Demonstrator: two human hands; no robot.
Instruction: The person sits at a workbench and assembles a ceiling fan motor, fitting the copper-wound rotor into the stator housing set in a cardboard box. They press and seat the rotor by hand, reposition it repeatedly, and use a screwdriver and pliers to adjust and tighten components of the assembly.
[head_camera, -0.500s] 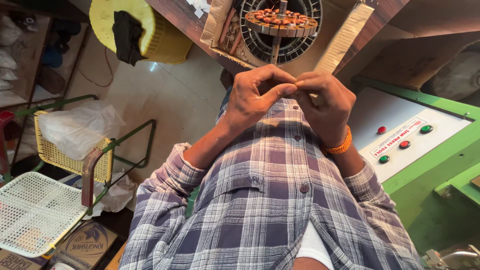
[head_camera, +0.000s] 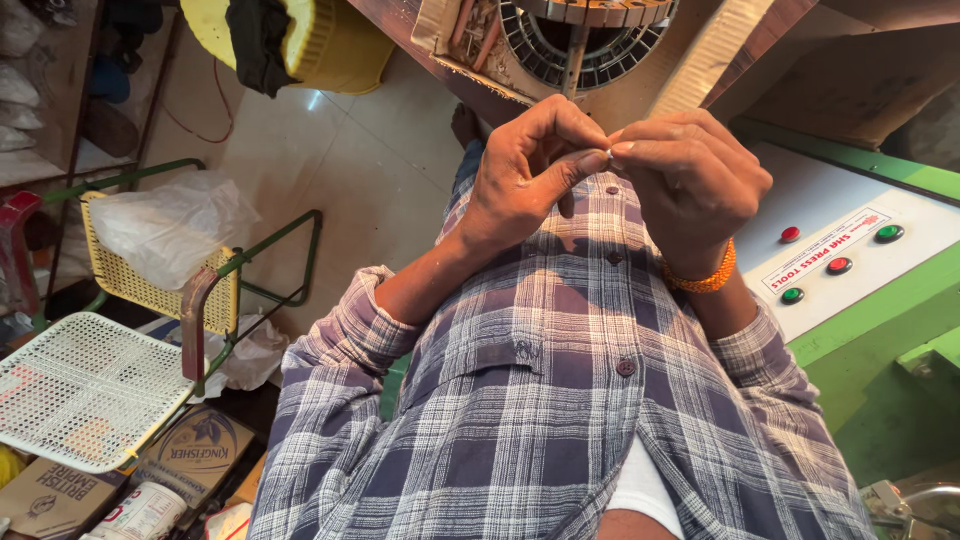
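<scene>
- L hand (head_camera: 525, 175) & R hand (head_camera: 685, 175) raised together in front of chest; fingertips meet in centre, pinched narrow on a tiny pale item (head_camera: 609, 154); too small to tell what it is
- R wrist wears orange bead bracelet (head_camera: 705, 280); both sleeves of plaid shirt (head_camera: 540, 400) pushed up
- beyond hands: round wound stator (head_camera: 585, 35) w/ slotted ring, on wooden bench edge
- right side: green machine (head_camera: 880, 370) w/ white control panel (head_camera: 850, 240); red & green buttons on it
- left side: yellow mesh chair (head_camera: 140, 280) w/ clear plastic bag (head_camera: 170, 225) on seat; white perforated tray (head_camera: 85, 385) nearer; cardboard boxes (head_camera: 60, 495) below on floor
</scene>
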